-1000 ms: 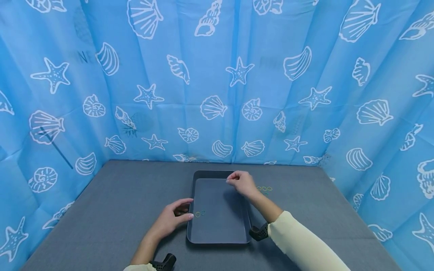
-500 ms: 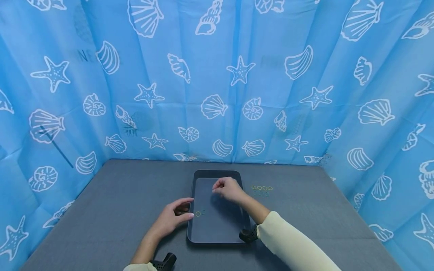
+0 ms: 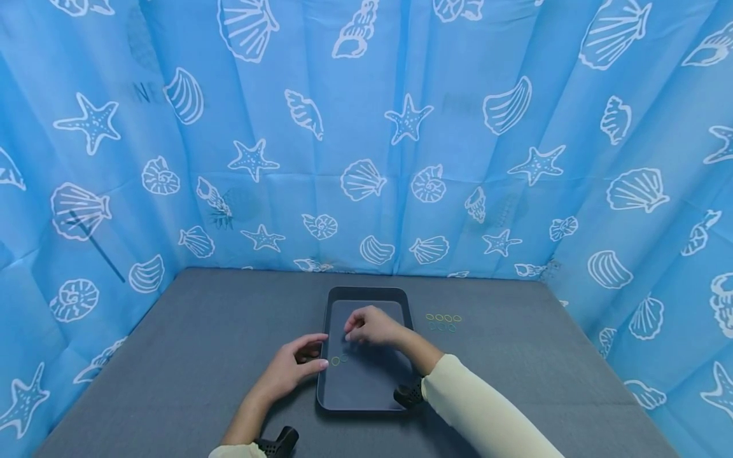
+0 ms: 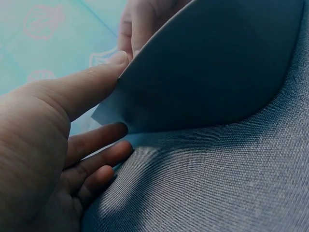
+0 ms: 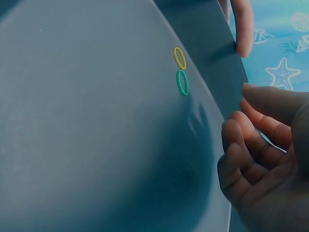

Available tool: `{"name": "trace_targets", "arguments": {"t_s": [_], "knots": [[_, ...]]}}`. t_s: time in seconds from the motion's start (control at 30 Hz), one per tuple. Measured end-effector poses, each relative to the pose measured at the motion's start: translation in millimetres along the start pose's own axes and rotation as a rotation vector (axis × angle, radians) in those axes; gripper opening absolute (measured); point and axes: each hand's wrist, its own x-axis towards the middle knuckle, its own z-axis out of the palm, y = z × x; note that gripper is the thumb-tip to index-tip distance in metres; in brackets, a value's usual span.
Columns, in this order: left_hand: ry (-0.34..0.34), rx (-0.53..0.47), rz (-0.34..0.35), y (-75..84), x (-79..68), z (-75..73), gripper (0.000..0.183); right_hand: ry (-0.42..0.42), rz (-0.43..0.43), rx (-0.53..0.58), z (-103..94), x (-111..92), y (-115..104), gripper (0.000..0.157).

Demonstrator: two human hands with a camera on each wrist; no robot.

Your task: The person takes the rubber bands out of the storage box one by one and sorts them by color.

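A dark grey rectangular tray lies on the cloth-covered table. Inside it, near its left wall, lie a yellow ring and a green ring side by side, thin like small rubber bands. My left hand is at the tray's left side, its thumb touching the rim and the other fingers loosely bent along the outer wall. Over the tray, just above and right of the two rings, hovers my right hand. Its fingers are loosely bent, thumb and index apart in the right wrist view, with nothing visible between them.
Right of the tray, a row of several yellow rings lies on the grey cloth, with a row of green rings just in front. A blue shell-patterned curtain surrounds the table's back and sides. Each wrist wears a black camera mount.
My right hand has come left and nearer across the tray, from its far right corner to near the two rings. The rows on the right are uncovered. My left hand stays put.
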Motion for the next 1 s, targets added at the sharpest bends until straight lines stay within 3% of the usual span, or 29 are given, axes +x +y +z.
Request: {"name": "trace_targets", "arguments": {"t_s": [0.37, 0.63, 0.87, 1.0], "knots": [[-0.021, -0.021, 0.021, 34.4, -14.9, -8.6, 0.053, -0.119, -0.031, -0.028, 5.4, 6, 4, 0.014], [-0.010, -0.005, 0.018, 3.8, -0.5, -3.9, 0.048, -0.194, -0.053, -0.081, 6.7, 9, 5, 0.017], [-0.020, -0.014, -0.014, 18.4, -7.8, -6.2, 0.050, -0.255, -0.051, -0.113, 11.3, 13, 6, 0.017], [-0.012, -0.008, -0.019, 2.2, 0.0, -2.4, 0.048, -0.255, -0.044, -0.141, 12.5, 14, 5, 0.013]]}}
